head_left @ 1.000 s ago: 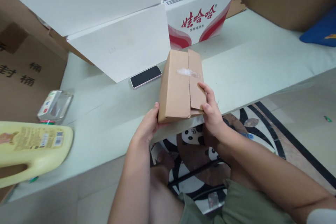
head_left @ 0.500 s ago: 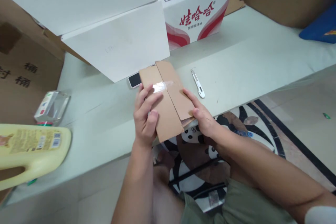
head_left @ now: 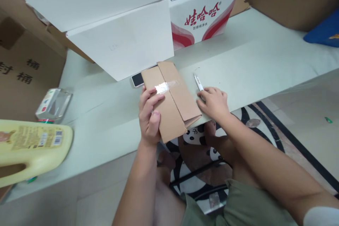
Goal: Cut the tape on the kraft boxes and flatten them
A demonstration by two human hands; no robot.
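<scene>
A small brown cardboard box lies flat on the pale tabletop, its flaps held with a strip of clear tape, and its near corner hangs over the table edge. My left hand grips the box's left side, fingers on top near the tape. My right hand rests on the table just right of the box, its fingers closing on a small white utility knife, whose far end sticks out past the fingertips.
A phone peeks out behind the box. A large white carton and a red-and-white printed carton stand at the back. A yellow jug and a clear packet lie at left. Brown boxes flank both sides; a blue item lies far right.
The box was turned and laid flat with my left hand moving on top. My right hand has let go of the box and moved right onto the knife.
</scene>
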